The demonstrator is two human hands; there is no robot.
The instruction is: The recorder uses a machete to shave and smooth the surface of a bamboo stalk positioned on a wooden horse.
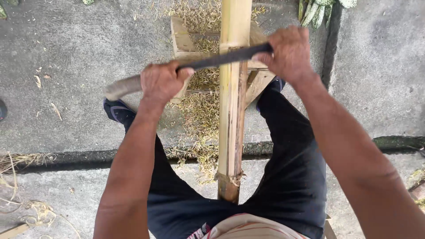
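- Fingers (186, 72) of the left hand (162, 82) were wrapped tight around the pale wooden handle (121, 87) of a long dark metal blade (221, 58).
- Right hand (288, 52) gripped the blade's far end.
- Blade lay crosswise on the upright yellow bamboo pole (232, 110), held between the person's legs above a low wooden stool (182, 39) and grey concrete floor (79, 53).

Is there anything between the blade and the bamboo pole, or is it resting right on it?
Nothing visible stands between them. The dark blade lies straight across the bamboo pole, touching it. The left hand grips the handle end and the right hand grips the far end, one on each side of the pole.
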